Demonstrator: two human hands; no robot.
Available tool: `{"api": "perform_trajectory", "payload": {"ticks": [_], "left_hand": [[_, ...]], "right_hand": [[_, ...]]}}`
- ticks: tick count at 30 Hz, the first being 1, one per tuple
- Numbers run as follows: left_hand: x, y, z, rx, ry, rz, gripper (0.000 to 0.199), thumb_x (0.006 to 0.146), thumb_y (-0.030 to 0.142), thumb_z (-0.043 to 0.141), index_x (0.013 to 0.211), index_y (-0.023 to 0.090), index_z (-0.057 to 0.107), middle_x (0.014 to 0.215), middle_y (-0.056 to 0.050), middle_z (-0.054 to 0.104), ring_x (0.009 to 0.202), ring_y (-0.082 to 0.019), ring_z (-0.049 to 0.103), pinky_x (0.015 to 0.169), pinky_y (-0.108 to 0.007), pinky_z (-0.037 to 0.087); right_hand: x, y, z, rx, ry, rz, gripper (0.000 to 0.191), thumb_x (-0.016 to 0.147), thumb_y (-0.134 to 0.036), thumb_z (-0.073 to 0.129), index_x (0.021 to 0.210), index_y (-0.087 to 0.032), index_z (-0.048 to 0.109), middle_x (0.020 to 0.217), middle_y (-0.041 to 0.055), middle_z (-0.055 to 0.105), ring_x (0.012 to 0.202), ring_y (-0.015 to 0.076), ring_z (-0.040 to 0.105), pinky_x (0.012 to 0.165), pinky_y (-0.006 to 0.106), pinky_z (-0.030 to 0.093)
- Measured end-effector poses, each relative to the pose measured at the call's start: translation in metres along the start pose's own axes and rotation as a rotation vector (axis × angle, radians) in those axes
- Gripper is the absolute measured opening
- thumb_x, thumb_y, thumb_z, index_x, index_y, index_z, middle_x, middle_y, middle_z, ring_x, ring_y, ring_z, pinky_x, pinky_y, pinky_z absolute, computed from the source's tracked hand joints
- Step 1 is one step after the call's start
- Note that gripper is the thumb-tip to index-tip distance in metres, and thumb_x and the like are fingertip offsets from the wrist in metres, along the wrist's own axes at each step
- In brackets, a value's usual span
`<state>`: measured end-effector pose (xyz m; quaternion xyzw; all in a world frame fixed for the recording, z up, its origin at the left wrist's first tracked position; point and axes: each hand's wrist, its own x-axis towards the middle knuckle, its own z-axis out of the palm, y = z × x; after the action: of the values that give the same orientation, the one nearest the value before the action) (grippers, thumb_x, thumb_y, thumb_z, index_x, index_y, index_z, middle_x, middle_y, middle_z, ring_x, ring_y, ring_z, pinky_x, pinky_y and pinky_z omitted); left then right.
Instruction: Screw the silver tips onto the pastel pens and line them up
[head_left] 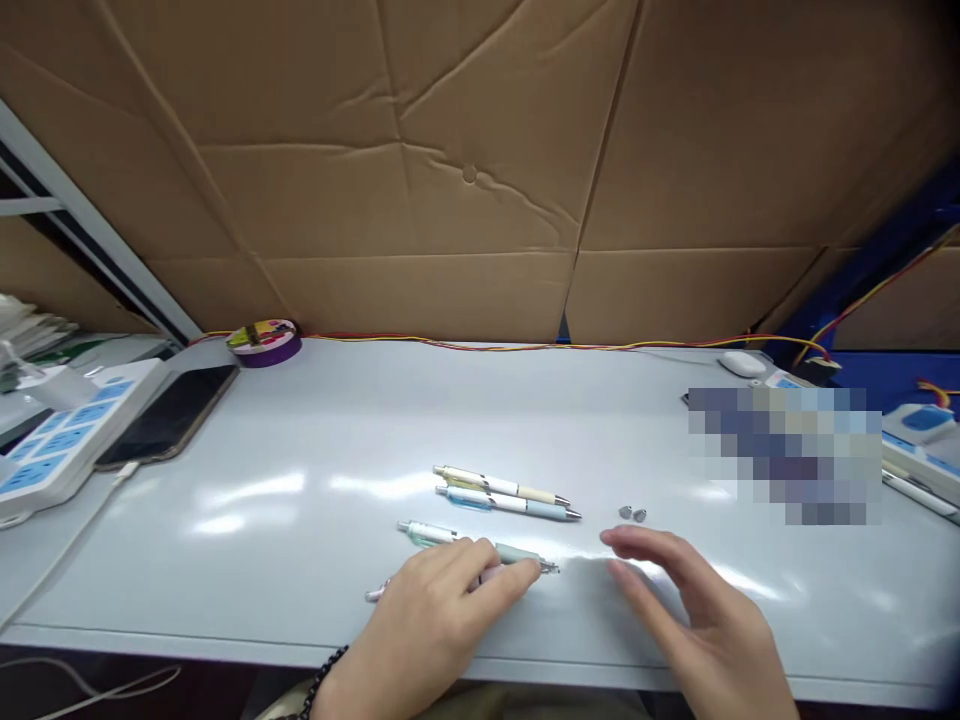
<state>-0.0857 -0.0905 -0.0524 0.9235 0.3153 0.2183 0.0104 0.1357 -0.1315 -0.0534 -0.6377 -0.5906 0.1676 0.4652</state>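
Observation:
My left hand (457, 610) is closed over a pink pen (377, 592), whose rear end sticks out to the left; most of that pen is hidden under my fingers. Just behind these fingers lies a light green pen (427, 534), partly covered, and a bare thin tip with a spring shows near my thumb. Farther back, a yellow pen (499, 484) and a light blue pen (510, 503) lie side by side, points to the right. Two small silver pen tips (632, 514) rest on the table beyond my right hand (697, 610), which hovers with thumb and index finger apart, holding nothing.
On the left are a phone (169, 415), a white power strip (82, 430) and a purple tape roll (264, 344). A white mouse-like object (742, 364) and a blurred-out patch are at right. Cardboard (450, 220) stands behind the grey table (337, 420), with wires along its back edge.

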Motion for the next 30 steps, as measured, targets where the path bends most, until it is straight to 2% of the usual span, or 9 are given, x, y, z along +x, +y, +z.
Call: {"api": "perform_trajectory", "payload": {"ticks": [2,4,11,15,17,22,26,30], "left_hand": [[0.001,0.0,-0.001,0.008,0.004,0.006,0.036,0.091,0.005,0.029,0.115,0.023,0.05,0.073,0.0,0.053,0.059,-0.015,0.051,0.052,-0.023,0.037],[0.001,0.0,-0.001,0.017,0.015,0.014,0.035,0.091,0.005,0.029,0.113,0.022,0.05,0.072,0.0,0.053,0.058,-0.015,0.051,0.05,-0.023,0.037],[-0.001,-0.001,0.003,-0.041,0.008,0.002,0.027,0.098,0.014,0.03,0.118,0.019,0.047,0.079,-0.002,0.058,0.065,-0.017,0.056,0.056,-0.027,0.043],[-0.002,0.0,0.003,-0.135,0.028,-0.039,0.017,0.099,0.021,0.035,0.11,0.018,0.049,0.082,-0.002,0.06,0.071,-0.018,0.057,0.061,-0.027,0.045],[0.0,0.0,0.003,-0.161,0.05,-0.039,0.015,0.099,0.021,0.036,0.104,0.019,0.05,0.081,-0.001,0.061,0.07,-0.017,0.056,0.06,-0.027,0.043],[0.004,0.0,0.001,-0.132,0.025,-0.025,0.01,0.097,0.017,0.044,0.094,0.018,0.054,0.083,-0.001,0.061,0.074,-0.018,0.054,0.063,-0.028,0.042],[0.004,-0.001,0.002,-0.133,0.028,-0.035,0.015,0.097,0.016,0.043,0.094,0.019,0.057,0.089,-0.002,0.061,0.085,-0.019,0.053,0.074,-0.032,0.044],[0.005,0.0,0.0,-0.074,0.074,-0.04,0.02,0.098,0.018,0.04,0.099,0.021,0.06,0.099,-0.005,0.059,0.095,-0.021,0.052,0.08,-0.034,0.045]], "right_hand": [[-0.005,-0.006,0.008,0.108,-0.11,-0.005,0.011,0.084,-0.033,0.06,0.092,-0.027,0.065,0.089,0.0,0.07,0.083,0.0185,0.066,0.072,0.024,0.055],[-0.007,-0.009,0.015,0.179,-0.158,-0.015,0.009,0.084,-0.03,0.061,0.089,-0.027,0.066,0.086,-0.0001,0.07,0.082,0.0179,0.067,0.07,0.023,0.055],[-0.005,-0.011,0.026,0.222,-0.178,-0.052,0.008,0.085,-0.028,0.06,0.084,-0.026,0.067,0.08,-0.0001,0.071,0.075,0.0165,0.067,0.068,0.022,0.054],[-0.004,-0.012,0.025,0.196,-0.237,-0.111,0.008,0.086,-0.027,0.058,0.086,-0.026,0.066,0.08,-0.0005,0.07,0.073,0.016,0.065,0.068,0.023,0.053],[-0.002,-0.01,0.021,0.155,-0.237,-0.116,0.009,0.087,-0.028,0.057,0.088,-0.027,0.065,0.083,0.0002,0.069,0.076,0.017,0.065,0.068,0.024,0.053],[0.013,0.005,0.014,-0.151,-0.088,-0.106,0.018,0.09,-0.033,0.049,0.103,-0.027,0.061,0.096,0.0027,0.066,0.087,0.0202,0.062,0.073,0.031,0.051],[0.023,0.011,0.019,-0.337,-0.175,-0.075,0.017,0.089,-0.033,0.048,0.095,-0.025,0.061,0.096,0.0044,0.063,0.086,0.0222,0.061,0.069,0.034,0.051],[0.024,0.008,0.023,-0.33,-0.211,-0.05,0.015,0.089,-0.035,0.049,0.083,-0.025,0.059,0.083,0.002,0.064,0.072,0.0205,0.06,0.061,0.032,0.049]]}}
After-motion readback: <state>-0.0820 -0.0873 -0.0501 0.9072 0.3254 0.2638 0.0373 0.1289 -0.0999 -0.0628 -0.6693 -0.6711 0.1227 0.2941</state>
